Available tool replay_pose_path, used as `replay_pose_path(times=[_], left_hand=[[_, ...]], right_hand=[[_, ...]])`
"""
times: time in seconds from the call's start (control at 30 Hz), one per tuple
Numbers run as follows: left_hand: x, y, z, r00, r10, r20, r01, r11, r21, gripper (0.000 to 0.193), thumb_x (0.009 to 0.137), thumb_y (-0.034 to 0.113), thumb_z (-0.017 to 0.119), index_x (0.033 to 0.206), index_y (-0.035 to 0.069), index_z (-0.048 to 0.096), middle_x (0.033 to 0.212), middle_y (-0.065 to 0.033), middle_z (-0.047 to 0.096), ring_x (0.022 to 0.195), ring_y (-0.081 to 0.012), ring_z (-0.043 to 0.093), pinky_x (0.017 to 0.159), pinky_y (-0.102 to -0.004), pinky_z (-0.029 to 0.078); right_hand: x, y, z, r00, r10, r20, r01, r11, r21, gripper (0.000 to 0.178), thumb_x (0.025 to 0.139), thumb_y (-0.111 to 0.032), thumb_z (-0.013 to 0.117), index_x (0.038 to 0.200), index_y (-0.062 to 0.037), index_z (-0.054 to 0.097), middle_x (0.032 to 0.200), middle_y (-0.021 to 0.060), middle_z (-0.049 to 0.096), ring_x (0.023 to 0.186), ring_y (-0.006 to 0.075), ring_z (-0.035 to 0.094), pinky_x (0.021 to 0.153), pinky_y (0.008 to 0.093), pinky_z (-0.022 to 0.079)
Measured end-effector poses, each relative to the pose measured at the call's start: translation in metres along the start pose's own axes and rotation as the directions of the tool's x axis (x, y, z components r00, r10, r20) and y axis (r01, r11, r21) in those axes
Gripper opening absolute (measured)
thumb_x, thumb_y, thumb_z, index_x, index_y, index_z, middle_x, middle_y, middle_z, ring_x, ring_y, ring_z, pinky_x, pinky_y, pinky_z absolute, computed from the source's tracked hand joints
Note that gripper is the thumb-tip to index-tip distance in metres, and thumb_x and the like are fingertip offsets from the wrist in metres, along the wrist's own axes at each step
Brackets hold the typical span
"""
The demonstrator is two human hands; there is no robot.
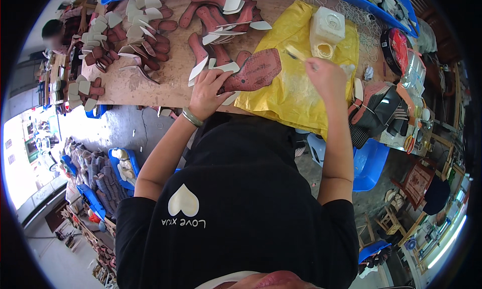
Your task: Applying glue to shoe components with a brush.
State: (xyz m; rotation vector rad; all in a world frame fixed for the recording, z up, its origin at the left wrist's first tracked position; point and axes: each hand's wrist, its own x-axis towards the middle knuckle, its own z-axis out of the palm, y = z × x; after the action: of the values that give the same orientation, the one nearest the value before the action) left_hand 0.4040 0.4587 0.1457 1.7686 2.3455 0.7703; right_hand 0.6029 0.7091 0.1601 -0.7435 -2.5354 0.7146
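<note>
My left hand (207, 91) grips a reddish-brown insole (258, 69) by one end, thumb and fingers closed on it. The insole's broad end reaches out over a yellow plastic sheet (281, 101). Above the sheet, to the right of the insole, my right hand (327, 78) pinches a pale-handled brush (295, 51), smeared by motion. The brush looks apart from the insole. Just beyond that hand stands a whitish, translucent plastic container (327, 25) with a round opening at its near side.
Several insoles with white pieces (221, 18) lie beyond my left hand, more in piles (145, 43) at far left. Dark strapped pieces (381, 108) are stacked at right. Blue trays (386, 8) and tangled cord (359, 28) lie at the back right. Another person (68, 30) sits far left.
</note>
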Motion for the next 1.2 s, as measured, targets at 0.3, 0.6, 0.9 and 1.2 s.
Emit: replay_pose_path(times=[0.3,0.6,0.9,1.2], left_hand=[[-0.005,-0.007,-0.004,1.0,-0.001,-0.01,0.001,1.0,0.031,0.053,0.069,0.02,0.076,0.119,0.012,0.059,0.106,-0.006,0.055,0.101,-0.0273,0.05,0.088,-0.0403,0.04],[-0.018,-0.018,-0.007,0.997,-0.042,-0.063,0.043,0.999,0.011,0.053,0.069,0.021,0.077,0.118,0.011,0.06,0.108,-0.0053,0.055,0.102,-0.0266,0.051,0.089,-0.0398,0.04],[-0.027,-0.017,-0.012,0.995,-0.084,-0.056,0.084,0.996,-0.005,0.054,0.068,0.02,0.077,0.119,0.011,0.06,0.107,-0.0057,0.055,0.1,-0.027,0.05,0.089,-0.0394,0.039],[-0.038,-0.015,-0.013,0.994,-0.077,-0.076,0.075,0.997,-0.023,0.057,0.068,0.02,0.077,0.121,0.011,0.059,0.108,-0.0075,0.055,0.102,-0.0286,0.05,0.091,-0.0399,0.039]], right_hand=[[-0.003,-0.068,0.005,0.964,-0.265,-0.009,0.265,0.959,0.104,0.007,0.079,-0.019,0.066,0.074,-0.0131,0.065,0.061,0.0081,0.057,0.055,0.0273,0.058,0.049,0.0394,0.045],[-0.003,-0.103,0.006,0.967,-0.247,0.061,0.247,0.969,0.019,0.007,0.08,-0.017,0.067,0.086,-0.0122,0.069,0.07,0.0085,0.064,0.063,0.0255,0.063,0.054,0.0363,0.048],[-0.006,-0.082,-0.007,0.981,-0.188,-0.05,0.186,0.982,-0.041,0.006,0.079,-0.019,0.066,0.077,-0.013,0.063,0.066,0.0068,0.058,0.057,0.0253,0.059,0.051,0.0369,0.046],[0.003,-0.033,-0.012,0.981,0.011,0.193,0.041,0.964,-0.263,0.006,0.079,-0.018,0.065,0.079,-0.0125,0.068,0.074,0.0088,0.065,0.066,0.0281,0.063,0.056,0.0384,0.048]])
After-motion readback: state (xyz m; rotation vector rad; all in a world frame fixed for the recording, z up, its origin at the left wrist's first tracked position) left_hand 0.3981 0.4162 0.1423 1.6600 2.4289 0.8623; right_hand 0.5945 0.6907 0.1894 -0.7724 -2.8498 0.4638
